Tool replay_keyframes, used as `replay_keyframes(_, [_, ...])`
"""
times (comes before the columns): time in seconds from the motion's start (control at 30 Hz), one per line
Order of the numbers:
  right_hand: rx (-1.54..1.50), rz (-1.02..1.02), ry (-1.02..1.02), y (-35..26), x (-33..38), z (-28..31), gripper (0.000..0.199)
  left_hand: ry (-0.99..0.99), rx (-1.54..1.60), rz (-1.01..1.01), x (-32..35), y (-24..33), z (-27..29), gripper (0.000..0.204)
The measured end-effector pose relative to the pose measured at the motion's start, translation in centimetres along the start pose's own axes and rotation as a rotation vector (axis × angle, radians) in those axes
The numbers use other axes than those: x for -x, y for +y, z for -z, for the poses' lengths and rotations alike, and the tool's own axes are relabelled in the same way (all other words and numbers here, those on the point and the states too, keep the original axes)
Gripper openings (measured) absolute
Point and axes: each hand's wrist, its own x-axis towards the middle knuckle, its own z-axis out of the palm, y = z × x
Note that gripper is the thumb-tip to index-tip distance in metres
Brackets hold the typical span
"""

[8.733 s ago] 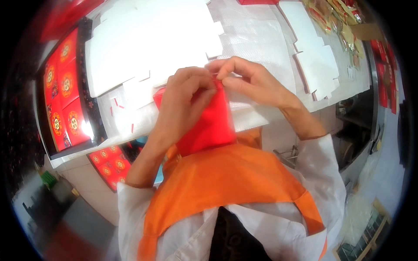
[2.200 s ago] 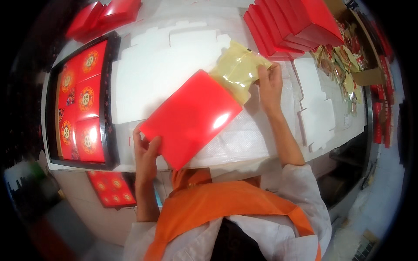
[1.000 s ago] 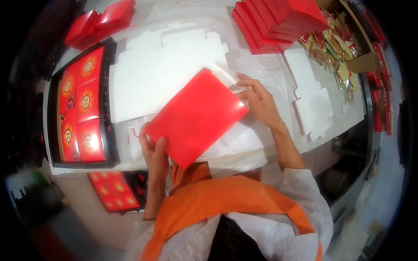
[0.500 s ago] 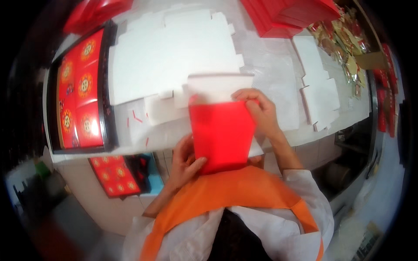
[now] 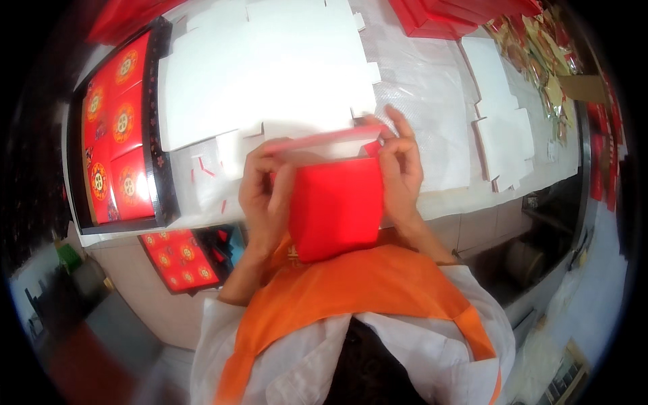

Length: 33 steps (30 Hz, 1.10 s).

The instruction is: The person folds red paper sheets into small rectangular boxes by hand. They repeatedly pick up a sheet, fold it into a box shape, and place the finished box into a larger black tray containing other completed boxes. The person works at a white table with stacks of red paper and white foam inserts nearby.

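Holding the red box [image 5: 335, 206] upright against my chest, above the table [image 5: 432, 121] edge, I pinch its top flap with both hands: left hand [image 5: 264, 189] and right hand [image 5: 399, 169] clamp opposite sides, steadying it. White cardboard blanks [image 5: 263, 67] lie beyond.

Two hands, the left hand [image 5: 264, 192] and the right hand [image 5: 399, 172], grip one red box [image 5: 335, 206]. One black tray [image 5: 118, 128] on the table holds several red-and-gold packets, at least six showing. Two separate spreads of flat white cardboard blanks [image 5: 270, 67] lie on the table, and one stack of red boxes [image 5: 445, 13] sits at the far edge.
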Motion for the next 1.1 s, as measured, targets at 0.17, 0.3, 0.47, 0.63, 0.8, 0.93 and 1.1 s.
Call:
replay_keyframes(0.17, [-0.21,-0.112,-0.033,-0.6,-0.2,-0.3,0.018,0.088,0.21,-0.12,-0.1,0.2,-0.9,0.036])
replay_keyframes(0.3, [-0.217,-0.194,-0.027,-1.5,-0.7,-0.6,0.016,0.077,0.179,0.023,-0.9,1.9,-1.4,0.032])
replay_keyframes(0.47, [-0.114,-0.205,-0.06,-1.8,-1.0,-0.5,0.01,-0.053,-0.022,0.025,-1.4,2.5,-1.0,0.014])
replay_keyframes(0.63, [-0.11,-0.193,-0.093,-1.2,-0.8,-0.3,0.009,-0.042,0.003,-0.045,-1.3,1.6,-0.7,0.01])
replay_keyframes(0.8, [-0.073,-0.149,-0.128,-1.1,-0.8,-0.3,0.009,0.004,-0.038,-0.084,-0.9,1.2,-0.7,0.01])
replay_keyframes(0.93, [-0.057,-0.143,-0.108,-0.7,-0.5,-0.3,0.009,0.033,-0.038,-0.107,-0.7,0.8,-0.7,0.008])
replay_keyframes(1.1, [-0.078,-0.141,-0.094,-0.2,0.0,-0.3,0.009,0.058,-0.051,-0.075,-0.2,0.6,-0.4,0.005])
